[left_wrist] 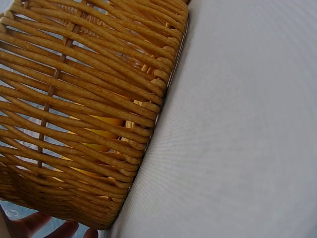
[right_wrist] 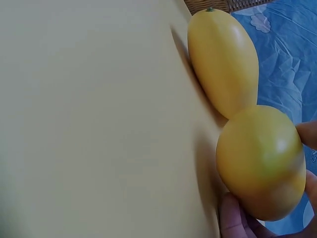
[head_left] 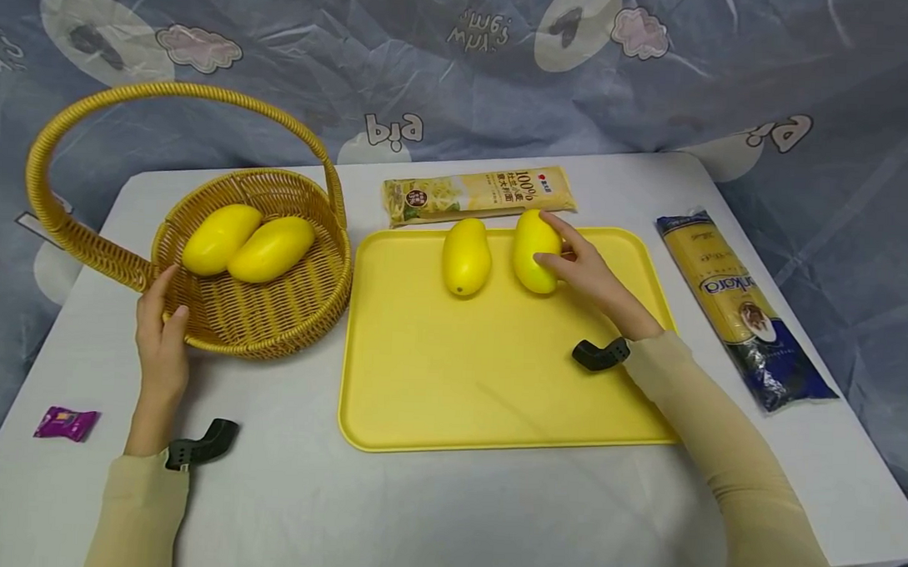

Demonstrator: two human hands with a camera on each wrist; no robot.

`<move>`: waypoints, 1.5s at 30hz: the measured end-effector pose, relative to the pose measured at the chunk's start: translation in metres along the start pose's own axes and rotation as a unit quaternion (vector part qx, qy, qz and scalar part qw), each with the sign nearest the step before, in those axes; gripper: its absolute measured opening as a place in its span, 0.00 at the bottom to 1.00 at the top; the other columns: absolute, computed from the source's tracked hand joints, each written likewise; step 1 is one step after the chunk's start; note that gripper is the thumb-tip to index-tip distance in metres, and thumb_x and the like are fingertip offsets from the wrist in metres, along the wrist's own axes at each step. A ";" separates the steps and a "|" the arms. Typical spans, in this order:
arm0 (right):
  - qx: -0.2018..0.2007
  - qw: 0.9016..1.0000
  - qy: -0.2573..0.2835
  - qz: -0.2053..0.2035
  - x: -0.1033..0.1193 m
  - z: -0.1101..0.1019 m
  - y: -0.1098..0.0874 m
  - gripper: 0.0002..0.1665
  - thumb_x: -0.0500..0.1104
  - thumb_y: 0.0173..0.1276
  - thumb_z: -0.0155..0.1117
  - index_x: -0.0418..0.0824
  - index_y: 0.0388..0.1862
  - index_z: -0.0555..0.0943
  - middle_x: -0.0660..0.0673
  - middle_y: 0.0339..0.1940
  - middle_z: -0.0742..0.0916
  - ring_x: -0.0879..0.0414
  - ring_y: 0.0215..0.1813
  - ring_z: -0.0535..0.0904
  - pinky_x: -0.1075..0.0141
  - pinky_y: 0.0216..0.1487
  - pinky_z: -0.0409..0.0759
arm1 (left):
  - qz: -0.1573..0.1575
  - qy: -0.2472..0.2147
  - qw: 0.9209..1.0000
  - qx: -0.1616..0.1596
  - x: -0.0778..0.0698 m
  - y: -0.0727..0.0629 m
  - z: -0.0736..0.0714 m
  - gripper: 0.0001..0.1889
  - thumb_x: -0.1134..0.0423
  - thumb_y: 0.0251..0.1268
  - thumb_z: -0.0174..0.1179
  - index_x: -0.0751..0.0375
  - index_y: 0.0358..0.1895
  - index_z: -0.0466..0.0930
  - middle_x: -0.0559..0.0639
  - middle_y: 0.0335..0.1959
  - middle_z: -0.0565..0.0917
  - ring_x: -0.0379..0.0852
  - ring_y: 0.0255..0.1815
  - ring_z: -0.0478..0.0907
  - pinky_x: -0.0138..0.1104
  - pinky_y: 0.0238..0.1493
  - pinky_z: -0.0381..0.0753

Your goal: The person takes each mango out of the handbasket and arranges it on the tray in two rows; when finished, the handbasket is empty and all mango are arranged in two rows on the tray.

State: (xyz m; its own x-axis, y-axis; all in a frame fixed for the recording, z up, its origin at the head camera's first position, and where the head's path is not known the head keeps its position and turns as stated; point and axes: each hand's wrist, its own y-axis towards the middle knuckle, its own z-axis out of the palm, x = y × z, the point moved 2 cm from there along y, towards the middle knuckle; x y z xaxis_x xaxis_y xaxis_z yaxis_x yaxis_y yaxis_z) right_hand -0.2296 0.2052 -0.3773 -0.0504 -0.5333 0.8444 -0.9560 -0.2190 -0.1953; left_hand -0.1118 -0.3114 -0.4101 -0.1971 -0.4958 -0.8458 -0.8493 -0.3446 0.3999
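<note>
1. Right hand (head_left: 585, 271) grips a mango (head_left: 534, 251) resting on the tray (head_left: 495, 385), beside another mango (head_left: 466, 256).
2. Left hand (head_left: 161, 340) pinches the basket (head_left: 272, 319) rim, steadying it, two mangoes inside.

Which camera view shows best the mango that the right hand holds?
The right wrist view: the held mango fills the frame, fingertips on it. The head view shows it whole but small on the tray. The left wrist view shows none of it.

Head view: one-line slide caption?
Right hand grips a mango on the yellow tray; left hand holds the wicker basket.
</note>
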 end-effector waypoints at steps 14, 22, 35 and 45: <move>0.018 1.000 -0.023 0.008 -0.004 -0.003 0.003 0.38 0.52 0.69 0.50 0.64 0.75 0.48 0.31 0.59 0.71 0.47 0.54 0.68 0.61 0.51 0.69 | 0.003 0.001 1.000 -0.003 -0.002 0.000 0.000 0.26 0.66 0.64 0.38 0.61 0.68 0.64 0.28 0.59 0.64 0.27 0.62 0.57 0.33 0.70 0.51; 0.012 1.000 -0.012 0.016 -0.005 -0.005 0.002 0.38 0.51 0.70 0.49 0.62 0.75 0.47 0.31 0.61 0.68 0.48 0.54 0.67 0.67 0.45 0.71 | 0.002 0.006 1.000 -0.003 -0.002 0.000 0.000 0.26 0.66 0.64 0.38 0.61 0.68 0.64 0.29 0.60 0.64 0.26 0.62 0.57 0.31 0.69 0.51; 0.025 1.000 -0.013 0.007 -0.005 -0.012 -0.002 0.38 0.51 0.70 0.50 0.60 0.75 0.48 0.32 0.64 0.67 0.48 0.53 0.67 0.67 0.42 0.73 | -0.001 0.003 1.000 0.001 -0.003 0.001 0.000 0.27 0.65 0.65 0.38 0.61 0.68 0.63 0.34 0.62 0.65 0.27 0.63 0.56 0.33 0.71 0.50; 0.041 0.999 -0.018 0.010 -0.008 -0.015 0.000 0.39 0.53 0.70 0.50 0.62 0.76 0.46 0.34 0.67 0.65 0.46 0.57 0.65 0.66 0.42 0.73 | -0.003 0.000 1.000 0.002 -0.001 0.000 0.000 0.27 0.66 0.64 0.37 0.61 0.68 0.63 0.45 0.65 0.65 0.29 0.65 0.57 0.34 0.72 0.49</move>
State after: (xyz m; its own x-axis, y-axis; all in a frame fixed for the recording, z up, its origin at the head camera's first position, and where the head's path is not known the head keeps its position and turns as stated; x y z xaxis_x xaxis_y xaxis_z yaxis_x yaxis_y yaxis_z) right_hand -0.2333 0.2221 -0.3761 -0.0575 -0.5670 0.8217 -0.9278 -0.2735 -0.2536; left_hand -0.1119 -0.3105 -0.4094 -0.1924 -0.4942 -0.8478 -0.8523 -0.3440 0.3940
